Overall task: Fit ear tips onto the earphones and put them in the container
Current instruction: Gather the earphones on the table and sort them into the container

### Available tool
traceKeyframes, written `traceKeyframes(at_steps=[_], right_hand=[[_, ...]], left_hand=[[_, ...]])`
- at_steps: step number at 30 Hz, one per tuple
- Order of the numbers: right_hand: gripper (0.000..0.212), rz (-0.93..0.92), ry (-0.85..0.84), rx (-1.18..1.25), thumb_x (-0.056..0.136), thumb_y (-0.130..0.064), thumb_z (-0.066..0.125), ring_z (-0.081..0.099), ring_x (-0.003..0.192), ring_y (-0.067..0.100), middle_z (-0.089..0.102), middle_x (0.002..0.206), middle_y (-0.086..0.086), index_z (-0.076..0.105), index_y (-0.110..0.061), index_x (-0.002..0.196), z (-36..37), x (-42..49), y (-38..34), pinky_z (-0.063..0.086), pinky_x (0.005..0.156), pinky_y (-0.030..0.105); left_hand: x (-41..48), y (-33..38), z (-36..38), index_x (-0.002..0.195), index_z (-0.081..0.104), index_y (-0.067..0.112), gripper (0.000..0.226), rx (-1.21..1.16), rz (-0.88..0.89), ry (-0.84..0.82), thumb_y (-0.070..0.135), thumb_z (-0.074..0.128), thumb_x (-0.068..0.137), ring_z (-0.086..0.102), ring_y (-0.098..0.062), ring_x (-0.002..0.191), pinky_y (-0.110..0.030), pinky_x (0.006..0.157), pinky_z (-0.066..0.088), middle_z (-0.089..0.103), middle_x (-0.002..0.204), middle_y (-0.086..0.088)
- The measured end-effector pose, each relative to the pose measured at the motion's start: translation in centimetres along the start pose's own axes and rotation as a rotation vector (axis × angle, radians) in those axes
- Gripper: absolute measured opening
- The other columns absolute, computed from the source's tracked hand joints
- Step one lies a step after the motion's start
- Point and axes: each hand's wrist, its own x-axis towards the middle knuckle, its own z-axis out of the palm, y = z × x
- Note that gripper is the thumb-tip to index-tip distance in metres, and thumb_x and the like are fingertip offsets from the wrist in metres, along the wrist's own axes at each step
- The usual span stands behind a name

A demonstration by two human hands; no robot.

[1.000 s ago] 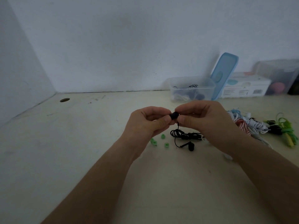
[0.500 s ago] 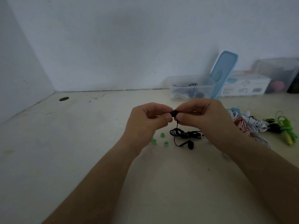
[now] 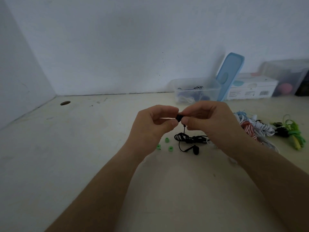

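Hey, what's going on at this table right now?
A person holds a black earbud between both hands, left hand and right hand, raised above the table, apparently fitting a tip. Its cable and second bud lie below, beside three green tips. The open container waits by the wall.

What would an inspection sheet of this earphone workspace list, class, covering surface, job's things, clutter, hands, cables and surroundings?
Surface: cream table, scuffed, with a round hole near the back.
Job's things: black earbud pinched between both hands; second earbud lying on the table; three green ear tips; open clear container holding earphones.
Clutter: blue lid, white box.
Hands: left hand and right hand, each with a fingertip grip on the bud.
Cables: black cord coiled; pile of coloured earphones.
Surroundings: bare white wall.
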Motion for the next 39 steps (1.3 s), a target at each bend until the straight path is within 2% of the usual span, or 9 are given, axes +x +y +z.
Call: traceKeyframes(at_steps=[7, 20, 23, 25, 28, 30, 34, 37, 39], right_hand=[[0.019, 0.021, 0.039, -0.011, 0.072, -0.005, 0.084, 0.075, 0.077, 0.024, 0.077, 0.081, 0.006, 0.071, -0.009, 0.086, -0.1, -0.1, 0.1, 0.061, 0.076, 0.034], [0.007, 0.057, 0.030, 0.018, 0.080, -0.004, 0.078, 0.075, 0.077, 0.024, 0.076, 0.080, 0.008, 0.075, -0.006, 0.086, 0.0, -0.1, 0.2, 0.062, 0.078, 0.036], [0.006, -0.025, 0.008, -0.223, 0.087, -0.020, 0.073, 0.072, 0.079, 0.009, 0.075, 0.082, -0.005, 0.077, -0.020, 0.092, -0.4, 0.2, 0.4, 0.059, 0.075, 0.023], [0.023, -0.065, -0.071, -0.556, 0.084, -0.042, 0.072, 0.064, 0.086, -0.003, 0.070, 0.091, -0.018, 0.072, -0.032, 0.105, -1.0, 0.3, 0.3, 0.046, 0.069, 0.010], [0.059, 0.018, -0.305, -0.882, 0.071, -0.063, 0.073, 0.053, 0.097, -0.003, 0.058, 0.109, -0.022, 0.057, -0.042, 0.124, -1.6, 0.3, 0.2, 0.043, 0.077, 0.015], [0.067, 0.040, -0.410, -1.033, 0.072, -0.065, 0.070, 0.053, 0.102, 0.005, 0.056, 0.112, -0.017, 0.055, -0.039, 0.132, -1.4, 0.3, 0.4, 0.048, 0.088, 0.027], [0.047, -0.002, -0.463, -1.224, 0.086, -0.056, 0.062, 0.057, 0.103, 0.014, 0.059, 0.112, -0.009, 0.059, -0.036, 0.129, -0.7, 0.1, -0.1, 0.047, 0.092, 0.036], [0.035, -0.007, -0.457, -1.204, 0.089, -0.044, 0.064, 0.058, 0.100, 0.012, 0.062, 0.110, -0.012, 0.062, -0.035, 0.123, -0.6, 0.3, -0.3, 0.046, 0.091, 0.030], [0.024, 0.012, -0.419, -1.082, 0.087, -0.038, 0.068, 0.059, 0.092, 0.008, 0.062, 0.098, -0.017, 0.067, -0.034, 0.111, -0.8, 0.7, -0.1, 0.047, 0.082, 0.024]], left_hand=[[0.0, 0.1, 0.8, 0.110, 0.073, 0.014, 0.034, 0.128, 0.109, -0.033, -0.009, 0.055, 0.092, 0.072, -0.012, 0.093, -0.026, 0.082, 0.058, 0.076, 0.100, -0.003], [0.2, 0.2, 0.4, 0.102, 0.075, 0.015, 0.024, 0.155, 0.121, 0.018, -0.001, 0.069, 0.086, 0.072, -0.011, 0.086, -0.027, 0.080, 0.059, 0.076, 0.090, 0.003], [0.2, 0.1, 0.4, 0.103, 0.074, 0.020, 0.025, 0.195, 0.134, 0.020, 0.002, 0.069, 0.087, 0.071, -0.006, 0.088, -0.023, 0.080, 0.058, 0.076, 0.093, 0.007], [0.3, -0.1, 0.3, 0.105, 0.073, 0.024, 0.025, 0.264, 0.140, 0.031, 0.005, 0.068, 0.089, 0.069, -0.001, 0.088, -0.017, 0.081, 0.055, 0.074, 0.094, 0.012], [0.5, -0.4, 0.1, 0.106, 0.072, 0.028, 0.024, 0.376, 0.118, 0.056, 0.010, 0.065, 0.091, 0.064, -0.001, 0.083, -0.009, 0.075, 0.047, 0.070, 0.094, 0.019], [0.5, -0.7, 0.0, 0.108, 0.072, 0.029, 0.024, 0.414, 0.103, 0.062, 0.012, 0.064, 0.092, 0.062, -0.003, 0.083, -0.008, 0.074, 0.044, 0.068, 0.096, 0.018], [0.5, -1.0, -0.2, 0.115, 0.067, 0.031, 0.026, 0.460, 0.055, -0.007, 0.016, 0.061, 0.094, 0.059, -0.002, 0.085, -0.008, 0.075, 0.043, 0.064, 0.098, 0.016], [0.4, -1.0, -0.3, 0.115, 0.068, 0.029, 0.025, 0.490, 0.035, -0.047, 0.016, 0.060, 0.094, 0.060, -0.002, 0.086, -0.009, 0.075, 0.042, 0.063, 0.103, 0.013], [0.5, -0.7, -0.3, 0.109, 0.071, 0.028, 0.022, 0.501, 0.028, -0.041, 0.016, 0.063, 0.093, 0.061, 0.000, 0.084, -0.006, 0.072, 0.041, 0.065, 0.102, 0.011]])
